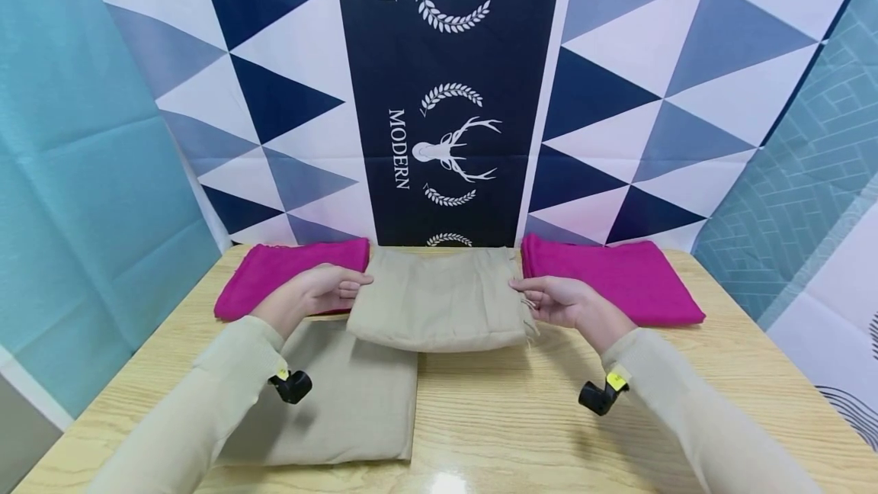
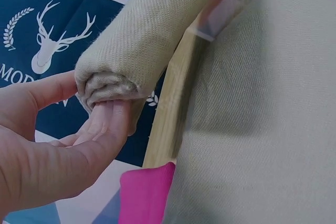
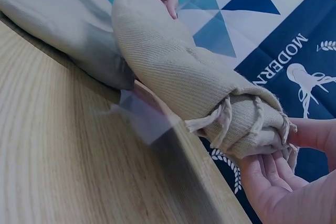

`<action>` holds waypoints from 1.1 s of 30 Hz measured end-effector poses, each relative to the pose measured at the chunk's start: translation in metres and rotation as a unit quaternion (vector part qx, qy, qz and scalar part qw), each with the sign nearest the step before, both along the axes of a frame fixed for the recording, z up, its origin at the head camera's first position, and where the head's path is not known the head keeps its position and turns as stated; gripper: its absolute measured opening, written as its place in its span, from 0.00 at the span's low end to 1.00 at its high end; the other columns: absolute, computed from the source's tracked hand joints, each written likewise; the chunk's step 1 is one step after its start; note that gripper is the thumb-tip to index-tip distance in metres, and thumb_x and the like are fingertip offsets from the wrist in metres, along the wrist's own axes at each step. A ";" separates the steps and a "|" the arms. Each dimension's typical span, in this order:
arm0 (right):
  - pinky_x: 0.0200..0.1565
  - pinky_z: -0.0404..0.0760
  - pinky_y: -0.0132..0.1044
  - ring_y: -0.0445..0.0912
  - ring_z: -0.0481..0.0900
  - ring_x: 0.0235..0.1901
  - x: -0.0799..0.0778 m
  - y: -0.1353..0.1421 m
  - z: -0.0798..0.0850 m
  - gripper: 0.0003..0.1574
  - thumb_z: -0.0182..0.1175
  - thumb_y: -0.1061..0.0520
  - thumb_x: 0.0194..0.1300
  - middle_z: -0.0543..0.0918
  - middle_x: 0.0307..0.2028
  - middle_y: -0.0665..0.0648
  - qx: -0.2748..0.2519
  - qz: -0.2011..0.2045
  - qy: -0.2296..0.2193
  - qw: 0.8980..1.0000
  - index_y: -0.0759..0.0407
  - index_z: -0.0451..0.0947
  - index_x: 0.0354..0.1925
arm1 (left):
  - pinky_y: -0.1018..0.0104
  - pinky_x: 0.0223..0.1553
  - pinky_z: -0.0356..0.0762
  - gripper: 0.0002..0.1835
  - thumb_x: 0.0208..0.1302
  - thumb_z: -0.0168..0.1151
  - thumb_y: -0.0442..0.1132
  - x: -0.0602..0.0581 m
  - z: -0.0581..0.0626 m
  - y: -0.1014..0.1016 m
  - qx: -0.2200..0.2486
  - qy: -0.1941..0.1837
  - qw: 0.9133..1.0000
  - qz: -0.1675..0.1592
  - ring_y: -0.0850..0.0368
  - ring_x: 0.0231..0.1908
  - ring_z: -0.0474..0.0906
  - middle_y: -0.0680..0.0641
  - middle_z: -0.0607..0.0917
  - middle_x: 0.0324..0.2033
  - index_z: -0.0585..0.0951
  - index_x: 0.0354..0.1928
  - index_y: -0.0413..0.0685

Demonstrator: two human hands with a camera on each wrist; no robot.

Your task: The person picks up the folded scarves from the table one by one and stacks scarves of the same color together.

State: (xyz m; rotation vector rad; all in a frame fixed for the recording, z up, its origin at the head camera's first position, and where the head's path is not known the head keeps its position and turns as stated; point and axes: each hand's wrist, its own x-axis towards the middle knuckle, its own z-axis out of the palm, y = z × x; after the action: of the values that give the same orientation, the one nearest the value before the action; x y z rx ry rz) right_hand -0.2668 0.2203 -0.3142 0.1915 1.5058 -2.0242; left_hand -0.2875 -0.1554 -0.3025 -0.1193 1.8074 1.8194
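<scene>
A folded beige scarf (image 1: 442, 303) with fringed ends is held up above the table between both hands. My left hand (image 1: 325, 288) pinches its left end, thumb on top and fingers beneath. At the other end my right hand (image 1: 559, 299) grips the fringed edge. In the right wrist view, loose tassels hang from the scarf (image 3: 173, 66) beside that hand. Its rolled, layered end shows in the left wrist view. Lower left on the table lies another folded beige cloth (image 1: 350, 402), partly covered by the left forearm and the raised scarf.
Folded magenta cloths lie at the back of the wooden table (image 1: 494, 418), one on the left (image 1: 295, 261) and one on the right (image 1: 610, 280). A patterned fabric backdrop (image 1: 446, 59) hangs behind the table's far edge, with teal fabric at the left.
</scene>
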 end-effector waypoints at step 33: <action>0.42 0.80 0.27 0.36 0.81 0.37 0.022 -0.025 0.000 0.11 0.55 0.63 0.68 0.84 0.34 0.48 0.011 0.029 0.050 0.998 0.53 0.81 0.32 | 0.73 0.44 0.81 0.19 0.69 0.55 0.38 0.029 -0.002 -0.031 -0.025 0.044 0.999 -0.012 0.64 0.38 0.83 0.56 0.84 0.35 0.73 0.58 0.36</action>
State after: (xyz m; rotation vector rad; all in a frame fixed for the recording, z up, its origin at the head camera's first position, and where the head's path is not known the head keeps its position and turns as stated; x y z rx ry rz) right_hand -0.2444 0.1952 -0.3142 0.0558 1.5770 -1.9980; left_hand -0.2583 -0.1866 -0.3048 -0.0378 1.9071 1.7887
